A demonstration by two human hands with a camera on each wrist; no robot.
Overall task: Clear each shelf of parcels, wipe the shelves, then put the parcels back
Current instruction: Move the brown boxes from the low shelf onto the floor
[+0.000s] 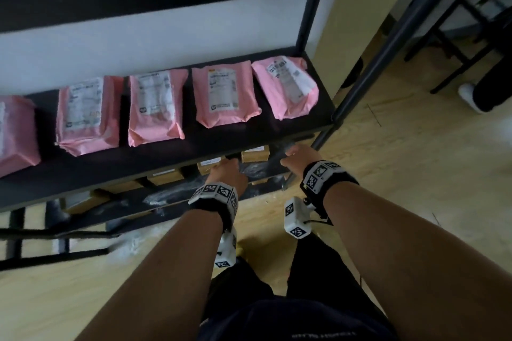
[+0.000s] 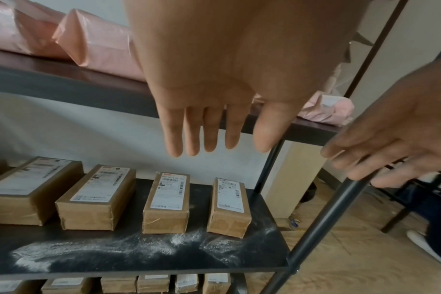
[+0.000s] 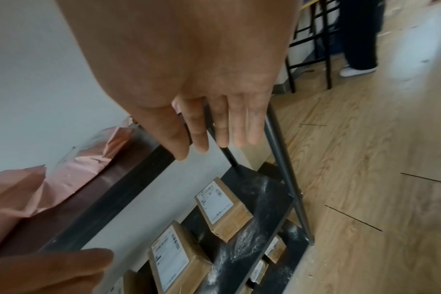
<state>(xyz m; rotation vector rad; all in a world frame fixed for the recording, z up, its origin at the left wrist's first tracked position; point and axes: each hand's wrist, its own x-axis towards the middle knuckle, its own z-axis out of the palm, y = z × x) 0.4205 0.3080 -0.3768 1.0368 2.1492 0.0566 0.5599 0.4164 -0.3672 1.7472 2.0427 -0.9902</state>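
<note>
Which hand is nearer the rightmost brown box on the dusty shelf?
Hard to call; perhaps the left. The left hand hovers open just left of the rightmost brown box, above it; the right hand hovers open off to its right by the shelf's front post.

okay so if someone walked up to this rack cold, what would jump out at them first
Probably the row of pink parcels lying flat along the middle shelf, bright against the dark board. Next, the white dust smeared across the front of the shelf below, before a row of brown boxes. Both hands hang open and hold nothing there, the left hand above the boxes, the right hand by the rack's front post.
</note>
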